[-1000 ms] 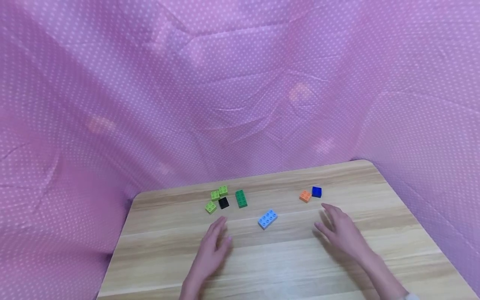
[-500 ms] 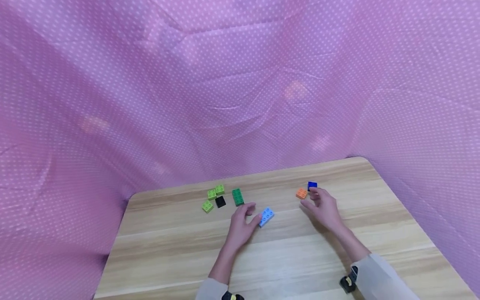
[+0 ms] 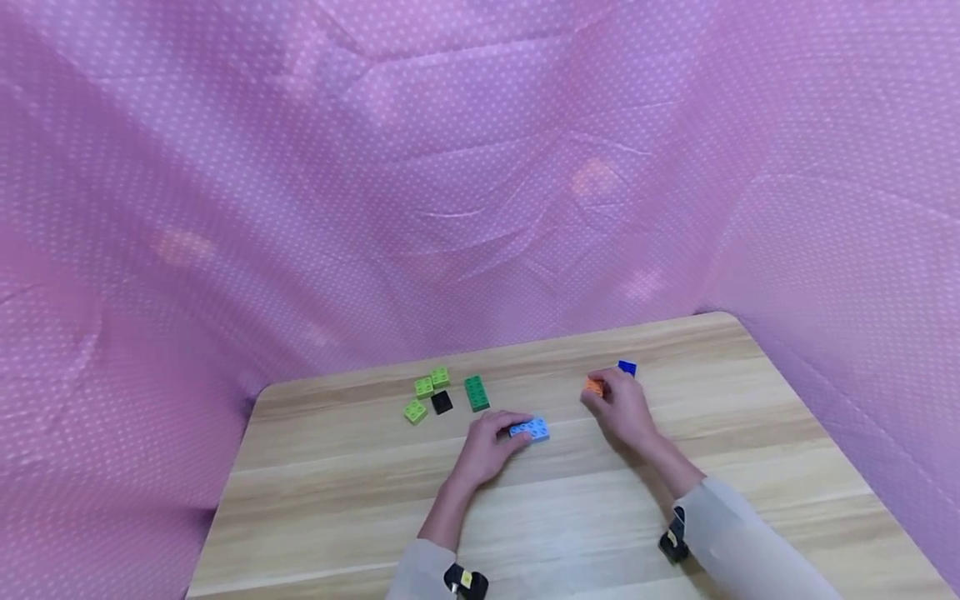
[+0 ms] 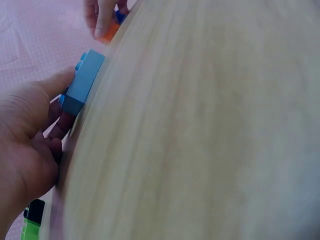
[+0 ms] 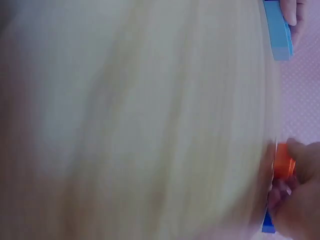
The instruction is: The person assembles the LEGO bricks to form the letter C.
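Note:
My left hand pinches a light blue building brick by its left end, thumb on the near side and fingers on the far side. In the left wrist view the brick lies long side along the wooden table. Farther right, my right hand grips a small orange brick between thumb and fingers. The right wrist view shows the orange brick at the thumb tip. Just behind the right fingers sits a dark blue brick, partly hidden by them.
Left of the light blue brick stands a dark green brick. Beside it are a black brick and three lime green bricks. The wooden table ends at a pink dotted cloth behind and at the sides.
Both hands have moved in to the bricks. My left hand has gone right and taken hold of the light blue brick, turning it somewhat. My right hand has gone left onto the orange brick.

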`<action>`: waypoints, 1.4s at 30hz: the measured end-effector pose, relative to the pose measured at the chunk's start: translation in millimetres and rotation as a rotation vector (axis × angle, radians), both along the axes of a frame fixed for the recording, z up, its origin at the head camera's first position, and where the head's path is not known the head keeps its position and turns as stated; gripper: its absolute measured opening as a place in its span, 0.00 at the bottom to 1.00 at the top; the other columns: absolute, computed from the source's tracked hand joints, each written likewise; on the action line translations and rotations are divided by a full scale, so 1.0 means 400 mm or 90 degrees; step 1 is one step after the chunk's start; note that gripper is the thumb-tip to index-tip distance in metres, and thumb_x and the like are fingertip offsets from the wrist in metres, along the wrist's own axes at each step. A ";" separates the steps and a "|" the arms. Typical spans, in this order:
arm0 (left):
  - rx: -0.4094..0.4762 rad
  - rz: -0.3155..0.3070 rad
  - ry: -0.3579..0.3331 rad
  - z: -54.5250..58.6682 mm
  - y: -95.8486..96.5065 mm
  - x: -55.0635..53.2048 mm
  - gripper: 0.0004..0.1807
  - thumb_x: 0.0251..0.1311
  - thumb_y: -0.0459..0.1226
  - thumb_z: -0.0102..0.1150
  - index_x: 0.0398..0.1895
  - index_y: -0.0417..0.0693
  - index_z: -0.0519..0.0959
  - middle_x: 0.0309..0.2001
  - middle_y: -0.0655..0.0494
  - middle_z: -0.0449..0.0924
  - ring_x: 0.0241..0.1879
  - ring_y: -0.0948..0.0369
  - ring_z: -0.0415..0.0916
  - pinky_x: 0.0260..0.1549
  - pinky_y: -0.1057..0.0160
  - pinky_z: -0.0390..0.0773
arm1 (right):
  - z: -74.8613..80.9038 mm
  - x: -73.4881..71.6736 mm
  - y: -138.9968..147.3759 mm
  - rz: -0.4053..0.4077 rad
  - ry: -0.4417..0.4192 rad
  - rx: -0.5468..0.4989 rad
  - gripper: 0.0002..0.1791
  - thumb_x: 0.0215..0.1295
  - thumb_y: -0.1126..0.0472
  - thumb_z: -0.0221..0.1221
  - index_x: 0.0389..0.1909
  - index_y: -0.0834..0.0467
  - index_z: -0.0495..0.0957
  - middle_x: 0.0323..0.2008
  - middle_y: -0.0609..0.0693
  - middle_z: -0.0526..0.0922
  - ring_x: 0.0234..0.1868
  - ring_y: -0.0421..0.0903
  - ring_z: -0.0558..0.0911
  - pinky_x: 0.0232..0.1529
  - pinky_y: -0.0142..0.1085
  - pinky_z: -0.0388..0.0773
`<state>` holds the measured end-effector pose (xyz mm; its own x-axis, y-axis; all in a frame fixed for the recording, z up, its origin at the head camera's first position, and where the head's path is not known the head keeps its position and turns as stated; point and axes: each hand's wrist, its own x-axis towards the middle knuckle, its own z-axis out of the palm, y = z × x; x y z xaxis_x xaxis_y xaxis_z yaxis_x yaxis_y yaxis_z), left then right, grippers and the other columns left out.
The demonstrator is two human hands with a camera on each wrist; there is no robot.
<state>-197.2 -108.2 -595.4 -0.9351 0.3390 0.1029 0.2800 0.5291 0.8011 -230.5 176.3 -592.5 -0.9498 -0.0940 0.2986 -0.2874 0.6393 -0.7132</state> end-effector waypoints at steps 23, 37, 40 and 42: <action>-0.008 -0.003 0.025 -0.020 0.000 0.008 0.17 0.72 0.46 0.65 0.62 0.61 0.86 0.58 0.66 0.86 0.59 0.62 0.77 0.64 0.52 0.75 | 0.028 0.092 -0.117 0.249 0.025 -0.014 0.18 0.70 0.62 0.70 0.58 0.63 0.84 0.52 0.47 0.84 0.44 0.42 0.82 0.44 0.36 0.86; -0.012 -0.005 0.038 -0.024 -0.004 0.000 0.17 0.72 0.46 0.65 0.62 0.61 0.86 0.58 0.65 0.87 0.59 0.62 0.77 0.66 0.48 0.71 | 0.035 0.088 -0.126 0.250 0.065 0.034 0.17 0.68 0.63 0.71 0.56 0.62 0.85 0.52 0.49 0.84 0.53 0.46 0.83 0.53 0.43 0.86; -0.016 -0.005 0.039 -0.024 -0.005 -0.001 0.17 0.72 0.47 0.65 0.62 0.61 0.86 0.58 0.66 0.87 0.59 0.62 0.77 0.66 0.47 0.70 | 0.036 0.086 -0.130 0.249 0.070 0.044 0.17 0.68 0.63 0.71 0.55 0.61 0.85 0.51 0.49 0.85 0.52 0.46 0.83 0.53 0.43 0.86; -0.020 -0.005 0.039 -0.024 -0.007 -0.001 0.17 0.72 0.47 0.65 0.62 0.62 0.86 0.58 0.66 0.87 0.59 0.62 0.77 0.66 0.47 0.69 | 0.037 0.085 -0.133 0.246 0.056 0.046 0.16 0.68 0.62 0.71 0.54 0.61 0.85 0.51 0.48 0.85 0.51 0.44 0.83 0.53 0.41 0.85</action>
<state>-197.6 -110.8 -604.8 -0.9249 0.3499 0.1484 0.3315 0.5515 0.7655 -196.4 123.2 -577.8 -0.8117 -0.4624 0.3568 -0.5742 0.5199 -0.6325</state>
